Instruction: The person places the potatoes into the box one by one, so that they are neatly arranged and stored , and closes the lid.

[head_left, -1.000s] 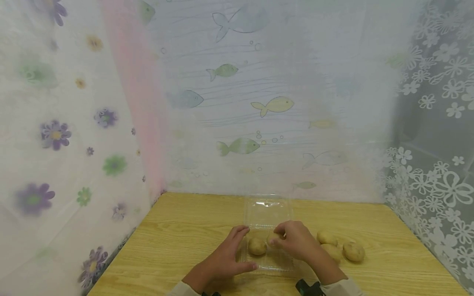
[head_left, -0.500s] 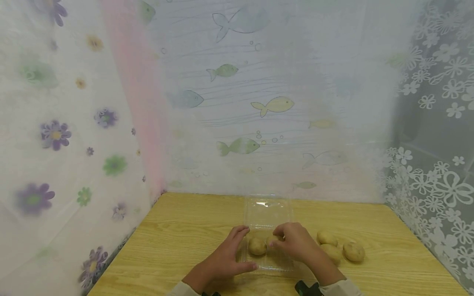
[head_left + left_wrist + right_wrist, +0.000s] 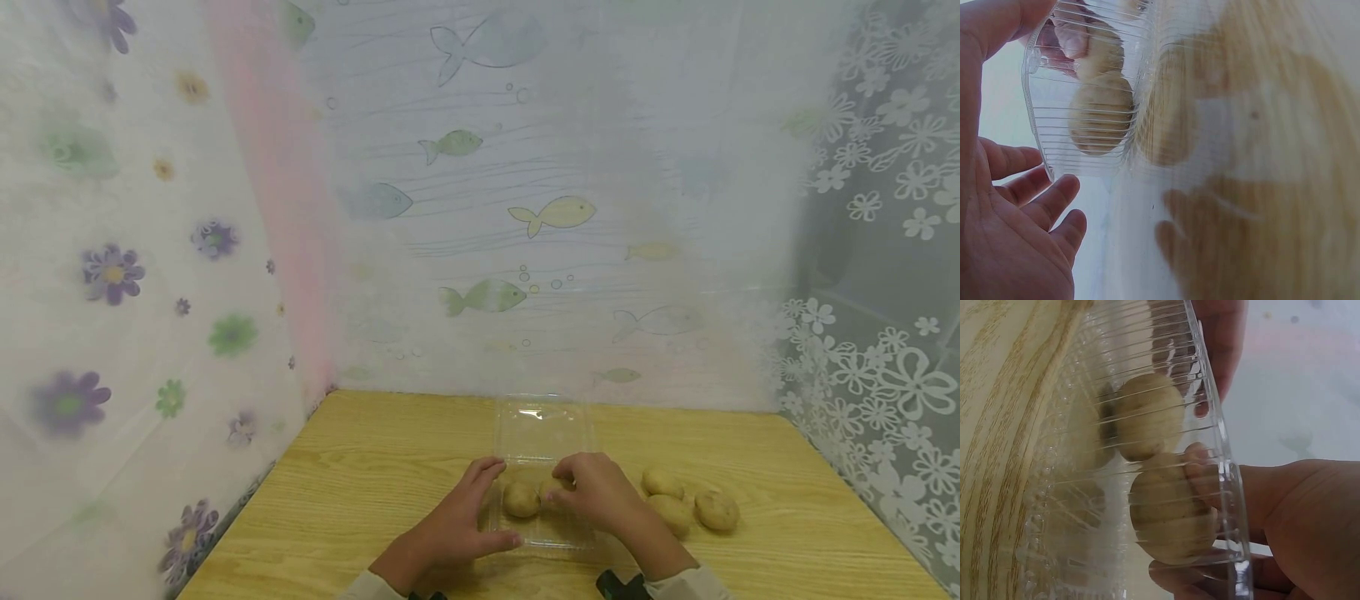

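Note:
A clear plastic clamshell container (image 3: 555, 533) lies on the wooden table, its lid (image 3: 543, 433) folded back away from the person. Inside the base a potato (image 3: 521, 500) rests at the left. The right hand (image 3: 596, 493) pinches a second potato (image 3: 1169, 515) between thumb and fingers, low inside the container and against the first one. The left hand (image 3: 461, 517) spreads along the container's left side, thumb at the near edge and fingertips at the far left corner. In the left wrist view its fingers (image 3: 1054, 203) are loose at the ribbed wall, seen with both potatoes behind.
Three more potatoes (image 3: 717, 510) lie on the table (image 3: 375, 467) to the right of the right hand. A fish-printed curtain (image 3: 555, 333) hangs behind the table's far edge, and flowered sheets (image 3: 112, 333) flank both sides.
The right hand has sunk very slightly, with the pinched potato settling a little lower and closer to the other potato. The left hand and the container have stayed in place.

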The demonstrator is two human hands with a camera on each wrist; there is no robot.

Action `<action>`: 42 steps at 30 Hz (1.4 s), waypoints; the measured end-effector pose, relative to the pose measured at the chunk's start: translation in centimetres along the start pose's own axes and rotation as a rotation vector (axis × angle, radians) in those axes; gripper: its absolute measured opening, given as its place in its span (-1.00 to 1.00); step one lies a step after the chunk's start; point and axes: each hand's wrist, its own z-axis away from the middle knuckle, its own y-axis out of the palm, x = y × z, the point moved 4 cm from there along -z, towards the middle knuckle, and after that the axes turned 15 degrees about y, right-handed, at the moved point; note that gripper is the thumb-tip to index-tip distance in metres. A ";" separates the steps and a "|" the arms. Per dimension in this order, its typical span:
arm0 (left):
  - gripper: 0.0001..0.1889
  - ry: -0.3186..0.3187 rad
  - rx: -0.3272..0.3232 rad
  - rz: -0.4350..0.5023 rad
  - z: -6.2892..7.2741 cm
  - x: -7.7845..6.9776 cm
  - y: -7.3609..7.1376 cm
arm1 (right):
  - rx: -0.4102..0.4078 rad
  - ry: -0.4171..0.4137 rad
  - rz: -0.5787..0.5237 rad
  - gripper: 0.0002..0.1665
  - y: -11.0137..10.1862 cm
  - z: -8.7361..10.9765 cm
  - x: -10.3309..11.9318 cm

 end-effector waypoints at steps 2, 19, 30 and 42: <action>0.03 0.002 0.000 -0.002 0.0 0.0 0.0 | 0.000 0.007 0.005 -0.67 0.0 0.0 0.0; 0.04 0.008 0.000 -0.015 -0.1 -0.1 0.0 | 0.020 -0.024 0.038 -0.71 0.0 0.2 0.2; 0.03 0.003 0.006 -0.002 -0.1 0.1 0.0 | 0.020 -0.021 0.036 -0.83 0.1 0.3 0.2; 0.05 0.006 0.005 -0.010 -0.1 -0.1 0.0 | 0.088 -0.003 0.066 -0.47 0.3 0.4 0.0</action>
